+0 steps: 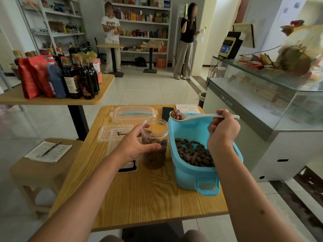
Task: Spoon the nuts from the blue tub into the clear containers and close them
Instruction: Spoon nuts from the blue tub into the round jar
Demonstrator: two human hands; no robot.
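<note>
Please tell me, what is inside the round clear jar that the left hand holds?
The clear jar holds brown nuts, filling roughly its lower half; the top is open, without lid. The left hand grips its side, so its fingers cover part of the contents.

Open blue tub [187, 173] part-filled with brown nuts [194, 153]; upright lidless clear jar [154, 143], half full, just beside its left wall.

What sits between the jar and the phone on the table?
Head view: only the clear tub lid with its blue handle, behind the jar and left of the phone.
</note>
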